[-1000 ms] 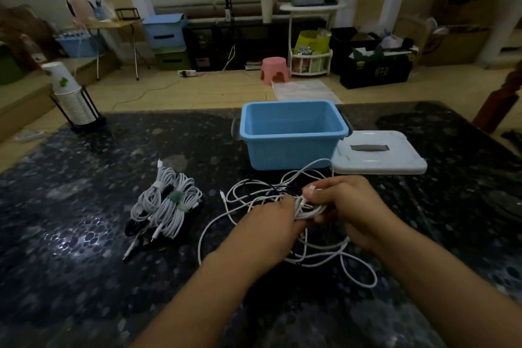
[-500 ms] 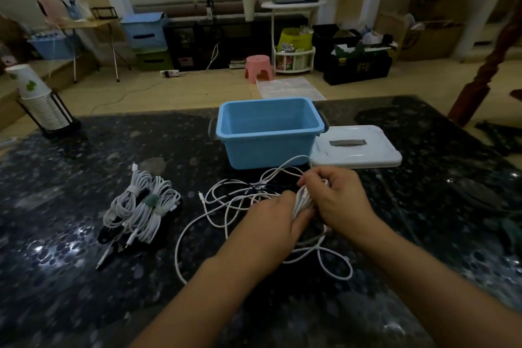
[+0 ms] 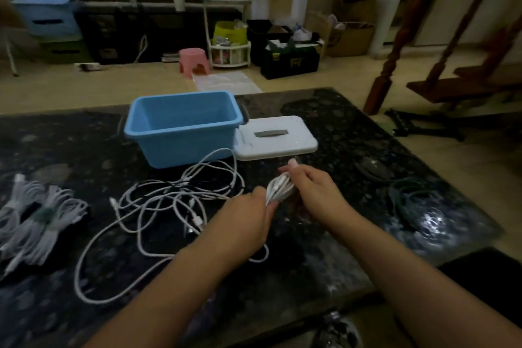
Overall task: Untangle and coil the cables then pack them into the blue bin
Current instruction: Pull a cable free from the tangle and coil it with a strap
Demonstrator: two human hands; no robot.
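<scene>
Both hands, left (image 3: 248,217) and right (image 3: 313,192), grip a white coil (image 3: 278,191) between them, right of the tangled cables (image 3: 169,206) on the tabletop (image 3: 324,248); the bin (image 3: 183,133) sits just beyond.

Lid (image 3: 275,137) right of bin (image 3: 180,128), seemingly touching.

The open blue bin (image 3: 183,128) stands upright on the counter (image 3: 324,248). White tangled cables (image 3: 169,206) sprawl before it. Coiled white bundles (image 3: 36,220) lie far left.

dim room | tan floor (image 3: 141,82) | pink stool (image 3: 195,62) | white shelf rack (image 3: 228,28) — clutter along wall
</scene>
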